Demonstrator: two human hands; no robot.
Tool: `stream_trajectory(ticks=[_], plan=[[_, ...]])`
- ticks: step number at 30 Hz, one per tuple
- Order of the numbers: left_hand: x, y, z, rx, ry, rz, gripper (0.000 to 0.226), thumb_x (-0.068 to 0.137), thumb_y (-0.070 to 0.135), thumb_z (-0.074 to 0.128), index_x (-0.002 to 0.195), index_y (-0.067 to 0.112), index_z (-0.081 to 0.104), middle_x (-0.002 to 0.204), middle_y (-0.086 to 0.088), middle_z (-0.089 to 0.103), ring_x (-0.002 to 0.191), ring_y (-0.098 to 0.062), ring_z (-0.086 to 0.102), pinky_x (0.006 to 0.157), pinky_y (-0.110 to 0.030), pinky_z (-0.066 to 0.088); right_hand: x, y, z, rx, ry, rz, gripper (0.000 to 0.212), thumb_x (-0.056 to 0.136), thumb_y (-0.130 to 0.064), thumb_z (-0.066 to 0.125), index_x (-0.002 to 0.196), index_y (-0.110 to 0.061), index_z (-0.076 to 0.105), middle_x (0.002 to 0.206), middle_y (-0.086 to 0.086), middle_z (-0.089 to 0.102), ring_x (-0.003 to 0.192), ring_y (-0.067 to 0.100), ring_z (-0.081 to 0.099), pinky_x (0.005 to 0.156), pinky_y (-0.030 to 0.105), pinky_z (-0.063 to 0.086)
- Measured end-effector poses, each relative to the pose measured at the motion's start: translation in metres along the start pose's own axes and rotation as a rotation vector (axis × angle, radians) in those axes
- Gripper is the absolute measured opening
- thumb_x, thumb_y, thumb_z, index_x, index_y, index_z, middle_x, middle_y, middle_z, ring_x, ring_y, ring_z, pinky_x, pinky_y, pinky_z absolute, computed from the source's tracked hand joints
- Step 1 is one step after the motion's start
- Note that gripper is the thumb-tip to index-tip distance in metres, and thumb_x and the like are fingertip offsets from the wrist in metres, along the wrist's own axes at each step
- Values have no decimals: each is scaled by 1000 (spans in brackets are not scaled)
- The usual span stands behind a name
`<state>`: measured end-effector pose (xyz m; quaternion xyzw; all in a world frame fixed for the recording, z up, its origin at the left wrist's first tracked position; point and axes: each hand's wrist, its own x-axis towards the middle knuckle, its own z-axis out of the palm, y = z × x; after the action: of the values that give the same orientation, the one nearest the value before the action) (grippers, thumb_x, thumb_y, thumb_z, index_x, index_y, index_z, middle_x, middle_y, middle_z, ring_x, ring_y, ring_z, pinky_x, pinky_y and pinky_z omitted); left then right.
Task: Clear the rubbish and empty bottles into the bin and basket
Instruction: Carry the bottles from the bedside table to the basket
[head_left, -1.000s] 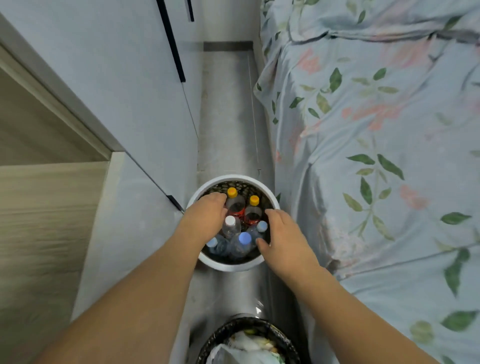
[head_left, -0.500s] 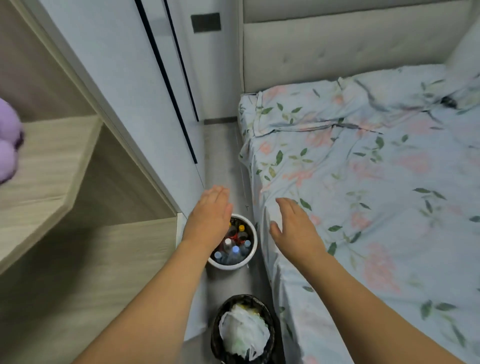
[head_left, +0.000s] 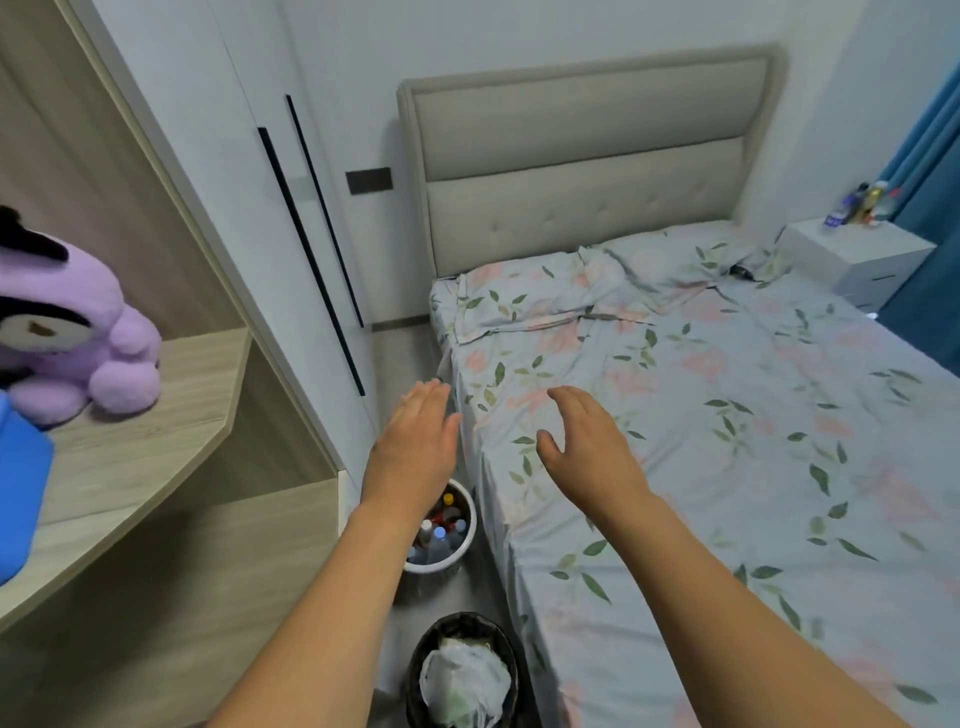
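Hovering with fingers relaxed and empty, left hand (head_left: 415, 441) and right hand (head_left: 587, 447) above basket (head_left: 465, 545)

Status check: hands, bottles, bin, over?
Left hand, right hand open, empty. Plastic bottles upright in white round basket. Black bin holds white bag. Nothing blocking.

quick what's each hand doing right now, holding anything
Left hand: open, fingers straight, holding nothing.
Right hand: open, fingers relaxed, holding nothing.
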<state>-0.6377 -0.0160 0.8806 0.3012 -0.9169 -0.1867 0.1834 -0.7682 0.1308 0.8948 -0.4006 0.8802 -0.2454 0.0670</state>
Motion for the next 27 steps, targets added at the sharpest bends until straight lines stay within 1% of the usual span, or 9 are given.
stream_trajectory(ticks=[4,6,9,12,15,18,20,23,27], plan=[[7,19,-1,-40,-6,117,45,102,27,41,144,12,38,151,-5,38,143,-18,27,116,-31,23,-22,2,-12,3,50,89,52,97,-23,46,146,-13,32,151,1,33,139,15,28,113,25,21],[11,31,7,-84,-39,197,43,101,23,42,142,10,40,148,-7,41,140,-21,32,115,-34,29,-37,7,-19,0,88,157,51,97,-22,45,146,-14,32,150,0,34,139,15,28,112,24,21],[11,61,26,-150,-90,313,41,100,21,44,138,7,44,143,-9,46,136,-25,39,110,-41,36,-66,22,-34,-8,172,271,50,96,-22,45,145,-14,33,149,0,35,138,14,29,112,23,21],[-3,107,43,-181,-141,439,42,100,23,44,140,7,44,145,-9,45,137,-25,38,112,-36,32,-107,41,-57,-37,267,383,50,96,-23,45,144,-14,34,149,0,36,138,14,29,112,23,21],[-29,159,53,-222,-185,548,44,101,23,44,142,8,42,147,-8,43,140,-22,35,113,-32,28,-162,60,-85,-67,346,495,49,97,-22,44,144,-14,34,149,0,35,138,14,29,112,24,22],[-60,211,62,-255,-223,655,44,101,24,43,142,9,42,148,-6,42,141,-20,33,113,-30,28,-224,81,-113,-70,435,611,50,97,-24,44,145,-16,33,150,-1,34,139,13,28,112,24,22],[-85,247,70,-272,-241,711,44,101,25,42,142,9,42,148,-5,43,140,-19,33,113,-29,28,-268,93,-130,-86,488,674,50,97,-24,44,146,-16,33,151,-2,33,139,12,27,112,21,19],[-134,301,79,-312,-260,795,43,100,24,43,140,9,45,145,-6,47,138,-20,38,110,-30,32,-335,110,-149,-100,557,760,50,97,-23,45,145,-17,33,151,-3,33,139,12,27,112,20,18],[-198,358,92,-336,-325,960,41,100,27,43,137,11,47,142,-3,50,133,-18,43,104,-32,40,-417,125,-162,-81,653,886,49,96,-23,46,143,-17,35,149,-2,35,137,14,31,113,27,25]])
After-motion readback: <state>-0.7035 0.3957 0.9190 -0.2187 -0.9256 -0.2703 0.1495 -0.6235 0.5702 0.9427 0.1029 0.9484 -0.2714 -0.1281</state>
